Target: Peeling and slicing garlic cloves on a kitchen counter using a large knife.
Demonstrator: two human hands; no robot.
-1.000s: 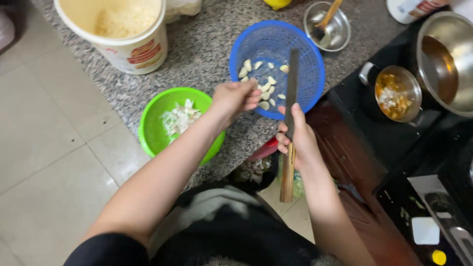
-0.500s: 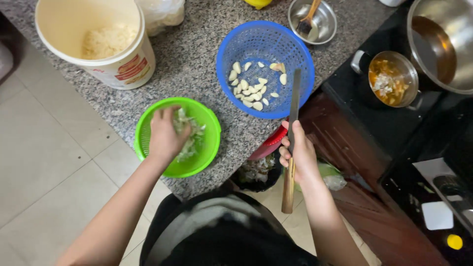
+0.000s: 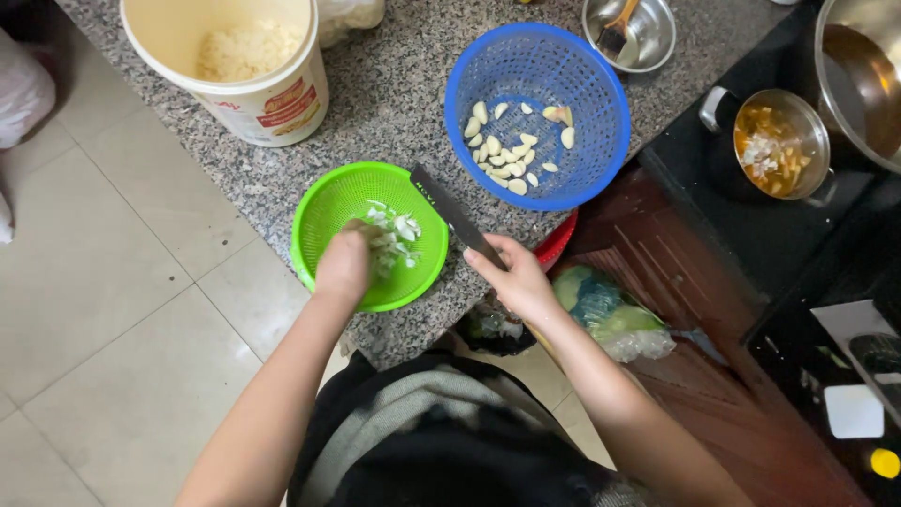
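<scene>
Reaching into the green basket (image 3: 319, 211) at the near counter edge, the left hand (image 3: 343, 266) closes around garlic pieces (image 3: 396, 230) inside. Just right, the right hand (image 3: 514, 274) grips a knife (image 3: 454, 214), blade angled far-left over the rim. Farther right sits the blue basket (image 3: 601, 113) of peeled cloves (image 3: 511, 150).

The speckled grey stone desk (image 3: 394, 103) carries a cream plastic bucket (image 3: 239, 80) at its far left, a green basket (image 3: 338, 211) at the near edge and a blue basket (image 3: 601, 103) just beside it to the right, with a small steel bowl (image 3: 657, 38) behind the blue one. Past the desk's right end a dark cooktop (image 3: 751, 225) bears a small pot (image 3: 812, 141) and a big steel pan (image 3: 863, 66). Pale floor tiles (image 3: 122, 310) spread out below the desk's near edge.
</scene>
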